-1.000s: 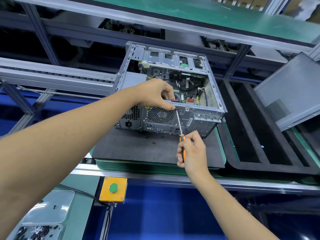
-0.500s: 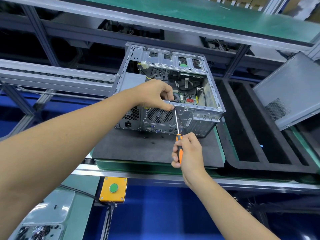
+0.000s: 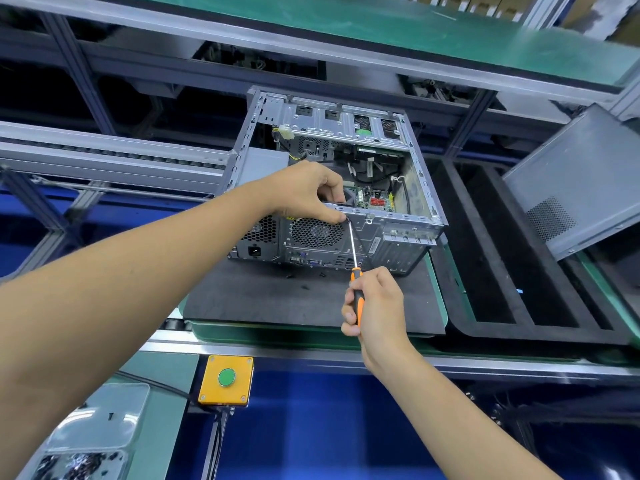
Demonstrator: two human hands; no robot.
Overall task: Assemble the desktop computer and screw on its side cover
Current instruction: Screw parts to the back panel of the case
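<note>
While the open computer case [image 3: 346,188] lies on its side on the dark foam mat [image 3: 263,296] at frame centre, both hands work its near top rim. Left hand [image 3: 304,192] sits at about 9 o'clock of the case opening, fingers curled over the rim edge, thumb and fingertips pinching at the spot where the screwdriver tip meets the metal; whether a screw is between them can't be told. Right hand [image 3: 375,306] is at 6 o'clock below the case, just off its rear panel, fingers wrapped tight round the orange-black handle of the screwdriver [image 3: 354,258]. Shaft tilts up toward 11 o'clock. Left forearm comes in from 8 o'clock, right from 5 o'clock. Side cover [image 3: 575,181] leans tilted at 3 o'clock, well apart from both hands.
</note>
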